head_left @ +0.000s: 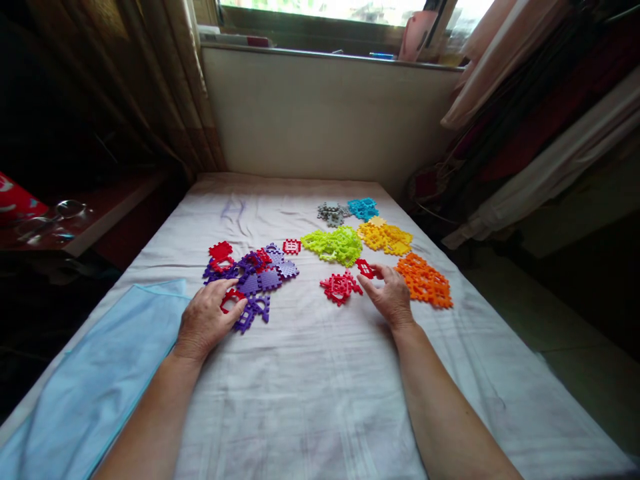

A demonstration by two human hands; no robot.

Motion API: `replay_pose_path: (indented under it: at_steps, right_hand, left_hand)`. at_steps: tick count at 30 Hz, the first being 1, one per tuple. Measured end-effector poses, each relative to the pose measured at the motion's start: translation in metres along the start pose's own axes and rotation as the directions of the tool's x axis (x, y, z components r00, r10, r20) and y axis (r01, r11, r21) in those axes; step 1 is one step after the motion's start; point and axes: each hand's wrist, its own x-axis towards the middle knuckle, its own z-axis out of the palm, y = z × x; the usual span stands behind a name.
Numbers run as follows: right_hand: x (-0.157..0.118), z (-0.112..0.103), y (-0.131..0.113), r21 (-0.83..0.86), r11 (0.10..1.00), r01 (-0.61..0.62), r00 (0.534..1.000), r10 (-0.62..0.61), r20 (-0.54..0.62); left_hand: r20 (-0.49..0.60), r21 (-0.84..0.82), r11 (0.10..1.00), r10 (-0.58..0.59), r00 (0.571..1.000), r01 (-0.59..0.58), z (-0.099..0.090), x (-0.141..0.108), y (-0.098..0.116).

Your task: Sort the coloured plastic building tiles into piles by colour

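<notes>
Sheet (320, 387) — left grip (206, 321) pinches holed tile (234, 293), right grip (393, 295) windowed tile (365, 269) — slanting down rightward

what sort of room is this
Probably a bedroom at home: a sheet-covered surface, perhaps a bed, lies before a window, with a curtain on the left and what look like hanging clothes on the right.

Before you on the pale fabric-covered surface (310, 373), flat purple plastic pieces (269, 279) lie left of centre, by your left hand (206, 317). Right of centre, your right hand (393, 297) is between a flat red plastic pile (341, 287) and a flat orange plastic pile (427, 283). Behind, lime-green plastic pieces (335, 245) lie mid-frame; flat light-blue cloth (105, 367) lies lower left.
</notes>
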Motion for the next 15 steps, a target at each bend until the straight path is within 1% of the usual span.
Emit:
replay_pose_path:
  at_steps: [4,7,11,13,15]
  right_hand:
    - [-0.0021,-0.0004,-0.0015,-0.012,1.000,-0.008,0.989,0.010,0.145]
    - [-0.0023,-0.0029,-0.0032,-0.019,0.999,-0.026,0.978,0.029,0.207]
    - [-0.0014,-0.0058,-0.0028,0.002,0.999,-0.034,0.972,0.033,0.233]
    - [-0.0012,-0.0057,-0.0018,0.009,0.999,-0.034,0.975,0.032,0.218]
    - [-0.0015,-0.0044,-0.0009,0.012,0.999,-0.034,0.983,0.032,0.180]
  left_hand:
    - [0.004,-0.027,1.000,0.006,1.000,-0.006,0.0007,-0.0007,-0.0003]
    - [-0.004,-0.042,0.999,0.019,1.000,-0.019,0.0007,-0.0006,-0.0001]
    - [-0.005,-0.052,0.999,0.010,1.000,-0.011,-0.0013,0.0000,0.0004]
    - [0.004,-0.055,0.998,-0.028,1.000,0.028,-0.0028,-0.0001,0.0001]
    - [-0.002,-0.040,0.995,-0.087,0.996,0.087,-0.0037,-0.0004,-0.0008]
